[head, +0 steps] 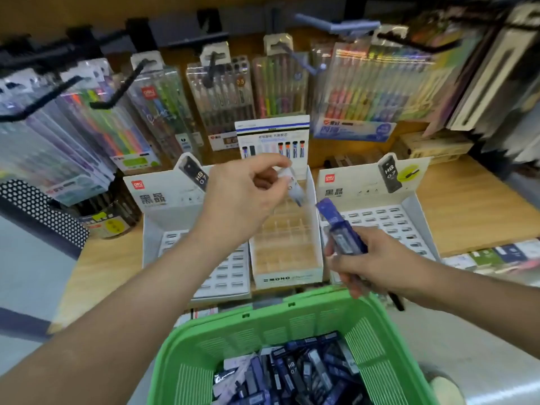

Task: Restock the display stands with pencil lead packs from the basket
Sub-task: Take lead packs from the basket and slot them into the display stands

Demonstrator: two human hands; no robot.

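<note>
My left hand (245,197) is pinching a pale pack (293,188) over the open, clear-gridded middle stand (287,277); my right hand (377,264) is gripping blue packs (340,229) above the far rim of the slotted green basket (263,320).

3 open-topped stands sit close together: left stand (155,197), middle stand (287,277), right stand (409,200). Free room lies above them. Pen packs (222,95) on hooks (122,92) overhang behind, and the green basket (263,314) crowds the front. The left hand (242,197), pinching a clear pack (293,185), hangs over the middle stand. The right hand (377,264), gripping a blue pack (342,229), hangs over its right wall.
</note>
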